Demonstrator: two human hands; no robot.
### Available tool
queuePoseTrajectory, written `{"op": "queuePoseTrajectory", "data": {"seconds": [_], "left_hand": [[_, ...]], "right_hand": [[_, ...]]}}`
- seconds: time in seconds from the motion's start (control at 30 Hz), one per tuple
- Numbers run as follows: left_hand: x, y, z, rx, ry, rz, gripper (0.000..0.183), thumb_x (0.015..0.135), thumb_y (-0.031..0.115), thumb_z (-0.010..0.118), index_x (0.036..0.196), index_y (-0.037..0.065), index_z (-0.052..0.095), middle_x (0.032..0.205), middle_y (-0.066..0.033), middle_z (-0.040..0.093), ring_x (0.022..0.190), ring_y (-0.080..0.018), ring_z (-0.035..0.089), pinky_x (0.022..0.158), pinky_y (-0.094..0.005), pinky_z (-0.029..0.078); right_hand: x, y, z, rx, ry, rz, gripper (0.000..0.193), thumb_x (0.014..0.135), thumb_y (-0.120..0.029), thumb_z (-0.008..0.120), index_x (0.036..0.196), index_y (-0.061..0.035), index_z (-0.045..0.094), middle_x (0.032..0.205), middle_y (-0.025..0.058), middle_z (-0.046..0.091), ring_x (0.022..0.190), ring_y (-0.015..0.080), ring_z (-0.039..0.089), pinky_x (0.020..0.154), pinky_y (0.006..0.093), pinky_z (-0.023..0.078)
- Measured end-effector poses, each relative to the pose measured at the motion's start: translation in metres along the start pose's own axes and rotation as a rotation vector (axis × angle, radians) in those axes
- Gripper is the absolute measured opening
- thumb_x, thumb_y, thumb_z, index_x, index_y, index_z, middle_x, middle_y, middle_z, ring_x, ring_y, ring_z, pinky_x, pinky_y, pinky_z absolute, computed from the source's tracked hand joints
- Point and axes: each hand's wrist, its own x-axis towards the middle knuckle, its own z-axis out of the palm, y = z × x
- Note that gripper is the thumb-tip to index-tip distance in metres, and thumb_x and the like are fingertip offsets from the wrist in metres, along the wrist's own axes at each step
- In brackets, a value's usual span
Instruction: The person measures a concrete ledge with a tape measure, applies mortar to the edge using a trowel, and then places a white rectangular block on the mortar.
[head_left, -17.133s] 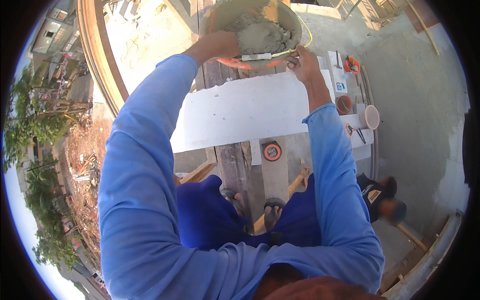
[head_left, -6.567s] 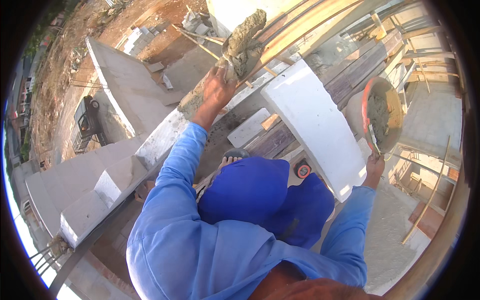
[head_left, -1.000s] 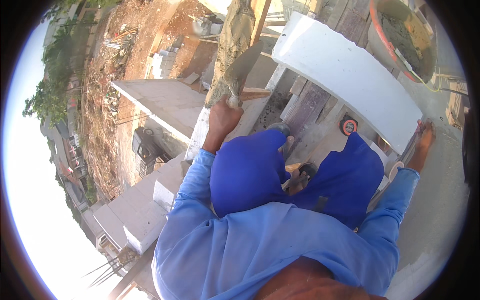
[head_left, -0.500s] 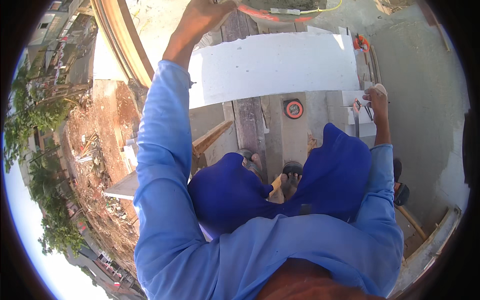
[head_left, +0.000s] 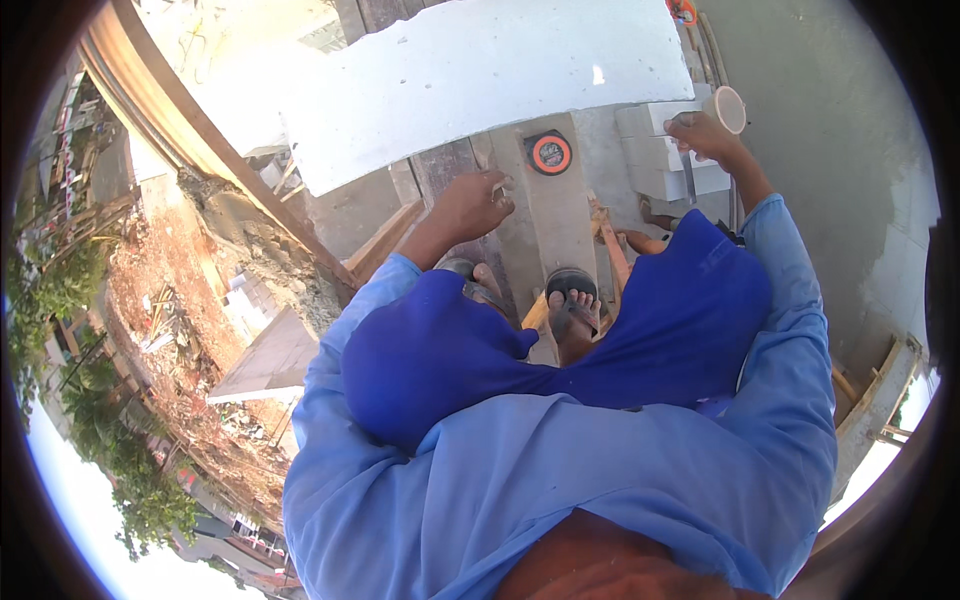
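Note:
My left hand [head_left: 472, 207] hovers over the planks before my left knee, fingers loosely bent and apart, with nothing visible in them. At the right, my right hand [head_left: 703, 137] is closed at the top of a narrow grey blade-like tool [head_left: 688, 182] beside the stacked white blocks [head_left: 655, 152]; its grip end is hidden. A round beige cup-like thing [head_left: 730, 108] is just beyond that hand. Ahead lies a large white slab [head_left: 490, 75] with a rough far edge. A black and orange tape measure [head_left: 549, 153] rests on a plank near the slab's front edge.
My sandalled foot [head_left: 572, 300] stands on the planks. Wooden pieces [head_left: 385, 245] stick up at the left, near a long curved timber edge [head_left: 200, 130]. Beyond it, reddish ground lies lower down. Part of an orange container [head_left: 683, 10] shows at the far right.
My left hand has come back from beside the red-rimmed basin, now out of view, toward my knees. My right hand has shifted left onto the blade-like tool. The view has shifted.

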Motion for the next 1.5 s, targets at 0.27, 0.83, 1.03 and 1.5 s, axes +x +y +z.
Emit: {"op": "queuePoseTrajectory", "data": {"seconds": [0.27, 0.83, 1.03, 1.5], "left_hand": [[-0.007, -0.063, -0.125, 0.354, 1.082, -0.257, 0.02, 0.082, 0.018, 0.061, 0.092, 0.002, 0.065, 0.091, -0.0155, 0.064, 0.081, -0.0291, 0.062, 0.072, -0.0374, 0.049], [0.014, -0.043, -0.07, 0.282, 1.06, -0.159, 0.026, 0.074, 0.017, 0.066, 0.098, 0.008, 0.062, 0.105, -0.014, 0.057, 0.102, -0.0321, 0.052, 0.085, -0.0431, 0.046], [-0.013, -0.02, -0.03, 0.042, 0.858, -0.047, 0.028, 0.074, 0.019, 0.066, 0.099, 0.006, 0.062, 0.102, -0.0142, 0.057, 0.098, -0.0326, 0.055, 0.08, -0.0433, 0.048], [-0.152, -0.008, -0.029, -0.927, 0.791, -0.296, 0.046, 0.08, 0.019, 0.065, 0.121, 0.0, 0.054, 0.105, -0.0144, 0.062, 0.084, -0.0212, 0.062, 0.065, -0.0309, 0.05]], "right_hand": [[0.034, 0.038, -0.016, -0.081, 0.083, -0.035, 0.048, 0.089, -0.046, 0.045, 0.088, -0.0014, 0.063, 0.066, 0.0115, 0.059, 0.066, 0.0229, 0.061, 0.051, 0.0389, 0.05], [-0.005, -0.099, 0.142, -0.696, 0.196, -0.756, 0.083, 0.065, -0.025, 0.076, 0.131, 0.0021, 0.033, 0.123, 0.0189, 0.041, 0.108, 0.0395, 0.049, 0.083, 0.0436, 0.051], [0.021, -0.124, 0.155, -0.784, 0.094, -0.756, 0.071, 0.061, -0.02, 0.076, 0.12, 0.0022, 0.042, 0.12, 0.0187, 0.042, 0.104, 0.0392, 0.051, 0.081, 0.0442, 0.051], [-0.065, -0.309, 0.183, -0.588, -0.558, -1.164, 0.084, 0.055, -0.013, 0.073, 0.127, 0.0017, 0.032, 0.124, 0.025, 0.043, 0.114, 0.0402, 0.048, 0.093, 0.0434, 0.043]]}}
